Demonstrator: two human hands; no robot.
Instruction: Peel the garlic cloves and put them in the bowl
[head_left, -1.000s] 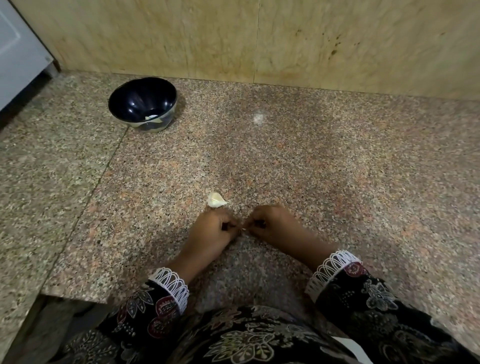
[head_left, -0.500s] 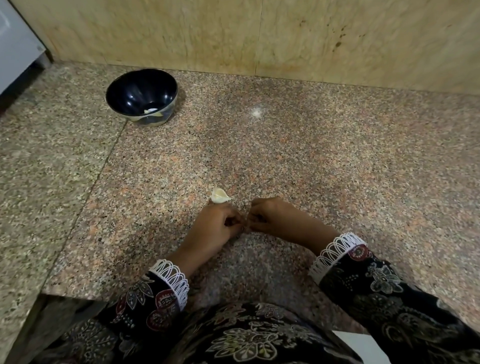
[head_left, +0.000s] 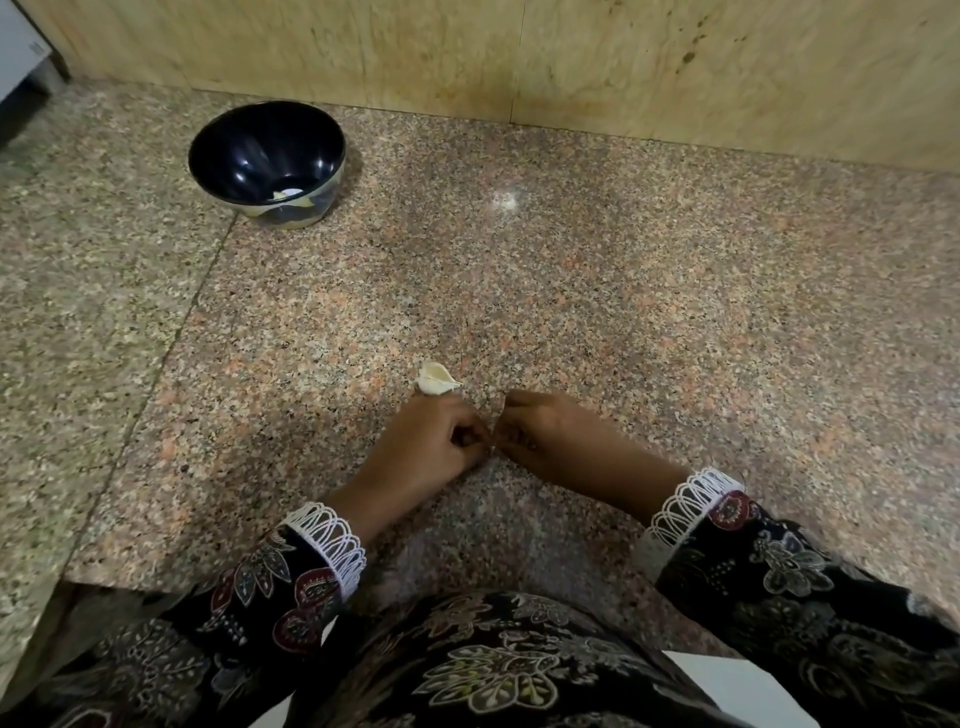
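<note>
My left hand (head_left: 426, 441) and my right hand (head_left: 540, 436) meet fingertip to fingertip on the granite counter (head_left: 623, 312). Both have curled fingers pinching a small garlic clove (head_left: 492, 442) between them; the clove is almost wholly hidden. A pale garlic piece (head_left: 435, 378) lies on the counter, touching the far side of my left hand. A dark bowl (head_left: 239, 135) stands at the back left, with a pale garlic piece (head_left: 289, 194) at its bottom.
A beige wall (head_left: 571, 57) runs along the back of the counter. A white appliance edge (head_left: 21, 47) shows at the far left corner. The counter's front edge (head_left: 130, 582) lies just before my patterned sleeves.
My hands stay together on the clove with only slight finger movement. The view has shifted a little, so the bowl sits higher in the frame.
</note>
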